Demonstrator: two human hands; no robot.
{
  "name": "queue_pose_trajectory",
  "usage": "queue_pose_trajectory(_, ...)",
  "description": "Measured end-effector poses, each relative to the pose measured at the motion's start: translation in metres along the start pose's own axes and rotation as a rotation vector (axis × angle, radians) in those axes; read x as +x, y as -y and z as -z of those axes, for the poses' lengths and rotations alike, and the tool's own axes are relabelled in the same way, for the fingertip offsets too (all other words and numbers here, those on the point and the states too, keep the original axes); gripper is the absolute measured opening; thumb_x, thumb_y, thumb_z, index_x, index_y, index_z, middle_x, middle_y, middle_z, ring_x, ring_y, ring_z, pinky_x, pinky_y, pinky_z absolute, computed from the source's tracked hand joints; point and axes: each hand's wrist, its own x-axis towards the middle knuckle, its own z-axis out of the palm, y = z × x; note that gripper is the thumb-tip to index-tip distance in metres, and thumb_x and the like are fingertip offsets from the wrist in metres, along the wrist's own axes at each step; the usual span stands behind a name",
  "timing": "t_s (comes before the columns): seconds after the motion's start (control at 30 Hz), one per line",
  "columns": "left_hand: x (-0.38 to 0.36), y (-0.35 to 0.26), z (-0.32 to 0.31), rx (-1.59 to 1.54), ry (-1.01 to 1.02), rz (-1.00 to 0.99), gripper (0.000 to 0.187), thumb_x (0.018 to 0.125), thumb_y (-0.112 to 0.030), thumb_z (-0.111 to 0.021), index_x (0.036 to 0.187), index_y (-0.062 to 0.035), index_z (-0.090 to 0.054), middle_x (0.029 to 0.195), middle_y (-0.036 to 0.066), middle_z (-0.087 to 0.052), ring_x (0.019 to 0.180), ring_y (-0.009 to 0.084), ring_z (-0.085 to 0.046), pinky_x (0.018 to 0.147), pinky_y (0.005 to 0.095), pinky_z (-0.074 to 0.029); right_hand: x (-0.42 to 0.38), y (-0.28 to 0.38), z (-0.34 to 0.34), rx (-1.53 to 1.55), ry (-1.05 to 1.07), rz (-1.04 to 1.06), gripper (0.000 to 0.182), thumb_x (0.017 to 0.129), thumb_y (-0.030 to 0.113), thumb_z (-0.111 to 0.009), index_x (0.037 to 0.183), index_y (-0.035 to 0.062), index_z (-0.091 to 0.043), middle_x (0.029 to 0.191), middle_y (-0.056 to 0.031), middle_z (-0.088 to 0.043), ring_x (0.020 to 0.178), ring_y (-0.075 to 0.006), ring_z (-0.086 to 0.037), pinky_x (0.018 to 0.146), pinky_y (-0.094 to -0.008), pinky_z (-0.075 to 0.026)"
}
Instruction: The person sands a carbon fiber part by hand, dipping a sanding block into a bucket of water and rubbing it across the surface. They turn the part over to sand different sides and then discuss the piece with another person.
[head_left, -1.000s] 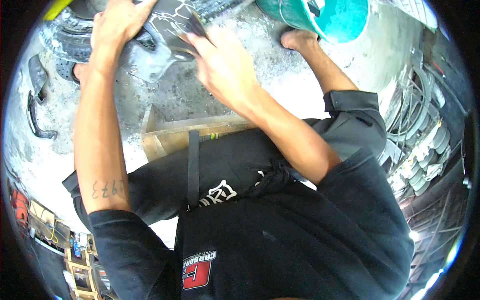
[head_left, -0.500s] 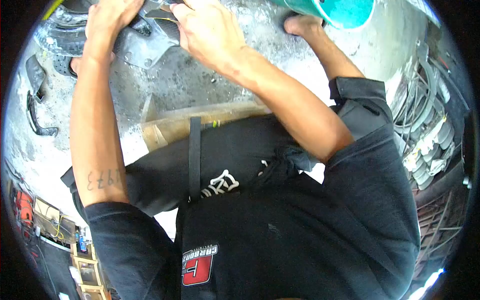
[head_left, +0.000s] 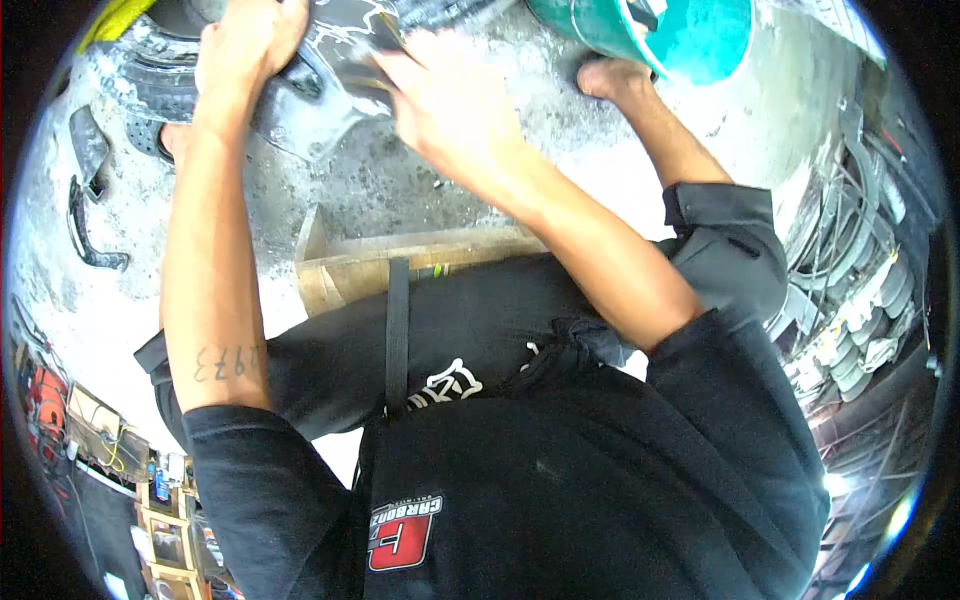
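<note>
My left hand [head_left: 250,45] is closed on the left edge of a glossy dark panel [head_left: 335,35], whose surface is wet with whitish streaks. The panel's lower, grey, shiny part [head_left: 305,115] reaches toward me over the floor. My right hand [head_left: 455,95], smeared by motion, is at the panel's right side, its fingers pinched on a thin dark sheet [head_left: 372,72] that looks like sandpaper. The panel's far end is cut off by the top of the view.
A teal bucket [head_left: 590,28] stands by my right foot. A black tyre [head_left: 150,80] is at upper left, with dark curved pieces [head_left: 88,145] on the floor. I sit on a low wooden seat [head_left: 350,265]. Piled hoops and cables [head_left: 850,230] are at right.
My right hand has shifted slightly right and down along the panel. The whole view has drifted a little, and more of the panel's streaked surface shows.
</note>
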Motion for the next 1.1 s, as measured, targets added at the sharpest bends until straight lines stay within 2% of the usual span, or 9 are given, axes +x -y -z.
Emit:
queue_pose_trajectory(0.1, 0.003, 0.004, 0.004, -0.017, 0.108, -0.046, 0.064, 0.103, -0.051, -0.041, 0.119, 0.0057, -0.067, 0.122, 0.034, -0.065, 0.118, 0.0483, -0.061, 0.106, 0.0535, -0.043, 0.009, -0.002, -0.010, 0.045, -0.015, 0.017, 0.021, 0.076, 0.008, -0.067, 0.097, 0.0035, -0.065, 0.098, -0.0103, -0.057, 0.099, -0.0308, -0.058, 0.070, -0.0449, -0.059)
queue_pose_trajectory(0.27, 0.013, 0.008, -0.006, 0.057, 0.082, 0.039, 0.064, 0.103, -0.050, -0.041, 0.117, 0.0065, -0.068, 0.121, 0.035, -0.065, 0.117, 0.0498, -0.061, 0.104, 0.0550, -0.044, -0.009, 0.001, -0.003, 0.022, 0.002, -0.018, 0.013, 0.078, 0.007, -0.067, 0.091, 0.0039, -0.065, 0.099, -0.0101, -0.058, 0.097, -0.0313, -0.059, 0.071, -0.0444, -0.058)
queue_pose_trajectory(0.33, 0.015, 0.018, -0.018, 0.059, 0.079, -0.026, 0.063, 0.103, -0.049, -0.041, 0.115, 0.0068, -0.068, 0.120, 0.035, -0.065, 0.116, 0.0500, -0.061, 0.103, 0.0548, -0.045, 0.010, 0.000, -0.019, 0.019, -0.104, 0.032, 0.015, 0.080, 0.007, -0.066, 0.095, 0.0043, -0.068, 0.097, -0.0089, -0.058, 0.096, -0.0304, -0.059, 0.073, -0.0437, -0.058)
queue_pose_trajectory(0.5, 0.015, 0.008, -0.005, 0.052, 0.111, 0.060, 0.064, 0.102, -0.051, -0.043, 0.115, 0.0064, -0.069, 0.118, 0.034, -0.066, 0.115, 0.0498, -0.062, 0.103, 0.0549, -0.045, -0.011, -0.010, 0.020, -0.011, 0.043, 0.060, 0.018, 0.081, 0.008, -0.066, 0.099, 0.0073, -0.069, 0.099, -0.0070, -0.059, 0.097, -0.0284, -0.059, 0.076, -0.0406, -0.058)
queue_pose_trajectory(0.63, 0.019, 0.016, -0.018, 0.067, 0.100, 0.003, 0.065, 0.103, -0.051, -0.041, 0.117, 0.0064, -0.068, 0.122, 0.034, -0.065, 0.119, 0.0475, -0.062, 0.106, 0.0530, -0.044, 0.013, -0.024, -0.002, -0.010, 0.045, 0.138, 0.026, 0.078, 0.008, -0.068, 0.105, 0.0100, -0.070, 0.100, -0.0036, -0.060, 0.096, -0.0271, -0.059, 0.075, -0.0392, -0.059)
queue_pose_trajectory(0.67, 0.013, 0.002, -0.003, 0.034, 0.151, 0.065, 0.065, 0.103, -0.051, -0.040, 0.120, 0.0056, -0.067, 0.122, 0.034, -0.065, 0.119, 0.0473, -0.062, 0.106, 0.0525, -0.044, 0.013, -0.032, -0.001, 0.007, 0.021, 0.195, 0.031, 0.076, 0.009, -0.069, 0.106, 0.0104, -0.070, 0.099, -0.0042, -0.060, 0.097, -0.0284, -0.060, 0.072, -0.0405, -0.060)
queue_pose_trajectory(0.73, 0.015, 0.007, -0.004, 0.071, 0.107, 0.006, 0.064, 0.103, -0.051, -0.040, 0.121, 0.0046, -0.067, 0.121, 0.034, -0.065, 0.118, 0.0475, -0.062, 0.106, 0.0523, -0.044, 0.009, -0.041, 0.026, 0.078, 0.159, 0.215, 0.038, 0.082, 0.002, -0.062, 0.120, 0.0033, -0.067, 0.099, -0.0154, -0.060, 0.089, -0.0356, -0.061, 0.073, -0.0443, -0.053)
queue_pose_trajectory(0.87, 0.019, 0.016, -0.018, 0.083, 0.086, 0.003, 0.066, 0.103, -0.053, -0.040, 0.122, 0.0042, -0.067, 0.120, 0.033, -0.066, 0.118, 0.0473, -0.063, 0.107, 0.0529, -0.043, 0.020, -0.044, 0.030, 0.078, 0.266, 0.236, 0.044, 0.080, 0.004, -0.063, 0.124, 0.0012, -0.064, 0.095, -0.0145, -0.055, 0.095, -0.0344, -0.057, 0.077, -0.0437, -0.052)
queue_pose_trajectory(1.1, 0.019, 0.012, -0.012, 0.078, 0.102, 0.060, 0.065, 0.102, -0.053, -0.041, 0.120, 0.0037, -0.068, 0.122, 0.031, -0.066, 0.119, 0.0463, -0.063, 0.106, 0.0521, -0.044, 0.015, -0.045, 0.041, 0.050, 0.280, 0.270, 0.018, 0.080, 0.004, -0.061, 0.098, 0.0012, -0.063, 0.097, -0.0126, -0.058, 0.094, -0.0350, -0.058, 0.076, -0.0450, -0.054)
